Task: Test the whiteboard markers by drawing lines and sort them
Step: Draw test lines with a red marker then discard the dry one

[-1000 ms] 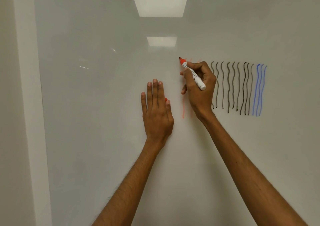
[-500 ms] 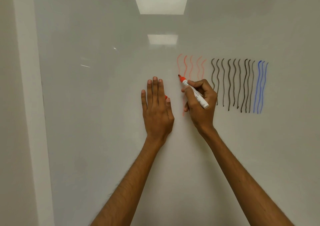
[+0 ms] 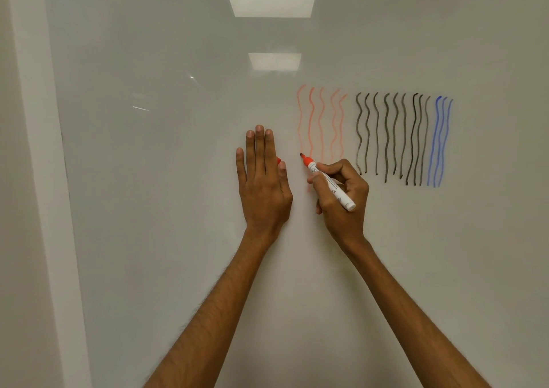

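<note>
Red marker (image 3: 332,190) is gripped in the right hand (image 3: 341,203), fingers curled round its white barrel, with the tip set at the whiteboard (image 3: 148,224) by the lower end of the leftmost of the faint red lines (image 3: 321,120) above that hand. The left hand (image 3: 263,185) is laid flat on the board just beside the tip, fingers straight and together. A small red piece (image 3: 278,160), probably the cap, is seen between forefinger and thumb, though how it is kept there cannot be told

Smearing is judged the main risk: faint red ink lies right against the right hand's fingers and the black lines (image 3: 392,135) stand just to its right, so either could be blurred by a dragged knuckle. The red piece could be dropped if the left palm is lifted. A pale trace could be misread as a dry marker if little pressure is used

Little room is left between the hands. Bare board is available left of the left hand as far as the pale frame (image 3: 38,179), below both wrists, and beyond the blue lines (image 3: 439,141)
</note>
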